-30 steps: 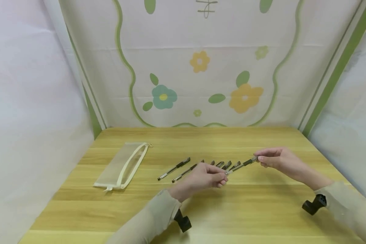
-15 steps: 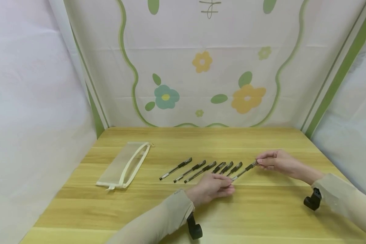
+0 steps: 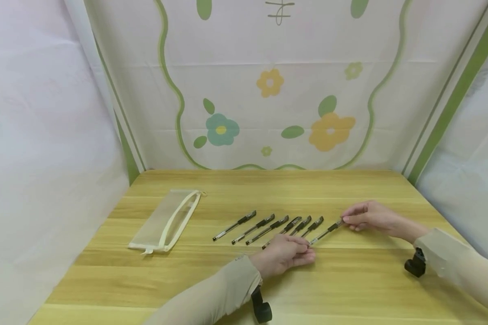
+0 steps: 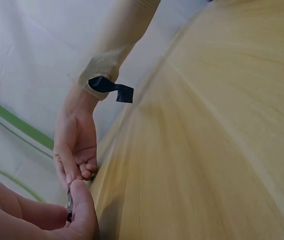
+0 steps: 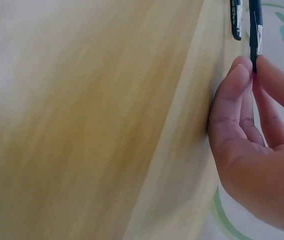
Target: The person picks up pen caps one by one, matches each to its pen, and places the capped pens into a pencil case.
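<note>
A gel pen [image 3: 327,232] with a clear barrel and black grip slants between my two hands at the right end of a row of similar pens [image 3: 262,223]. My left hand [image 3: 282,255] pinches its near end between thumb and fingers, which hide the tip. The far, capped end is pinched by my right hand [image 3: 372,221]; the right wrist view shows thumb and fingertips on the dark cap [image 5: 255,35]. In the left wrist view, the pen [image 4: 70,202] runs from the left thumb toward the right hand [image 4: 77,145]. Whether it touches the table I cannot tell.
The pens lie side by side, slanted alike, on the wooden table [image 3: 349,280]; my left hand partly covers some. A pale mesh zip pouch [image 3: 152,225] lies at the left with its zip side gaping. Flower-printed cloth [image 3: 244,81] walls the back, with pale cloth at both sides.
Both hands have come down with the pen, the left one also shifting right and nearer the body. More of the pens in the row now show. In the last half second movement is slight.
</note>
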